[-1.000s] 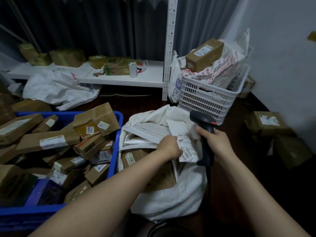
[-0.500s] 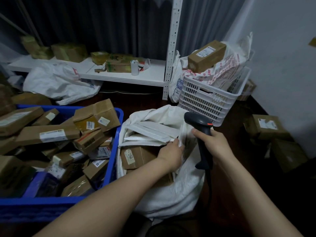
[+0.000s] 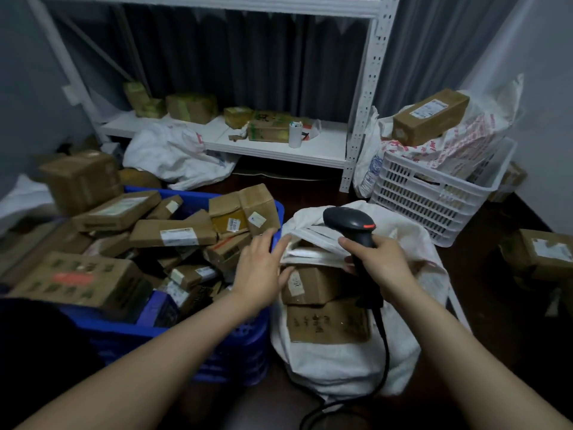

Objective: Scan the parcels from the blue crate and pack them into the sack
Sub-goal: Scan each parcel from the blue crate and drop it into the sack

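Note:
The blue crate [image 3: 173, 332] on the left is heaped with several brown cardboard parcels [image 3: 172, 232]. To its right stands the white sack [image 3: 347, 364], open at the top, with brown boxes [image 3: 316, 285] and white flat mailers [image 3: 310, 252] inside. My left hand [image 3: 262, 271] hovers with spread fingers between the crate's right rim and the sack's mouth, holding nothing. My right hand [image 3: 383, 268] grips the handle of a black barcode scanner [image 3: 350, 223] above the sack; its cable runs down over the sack's front.
A white slatted basket [image 3: 434, 193] with bags and a brown box stands at the back right. White shelving [image 3: 279, 147] with boxes runs along the back, a crumpled white sack [image 3: 173, 156] below it. Loose boxes [image 3: 542, 256] lie on the dark floor at right.
My left hand has let go of the white mailer in the sack and moved left toward the crate, fingers spread. My view lifted and swung left.

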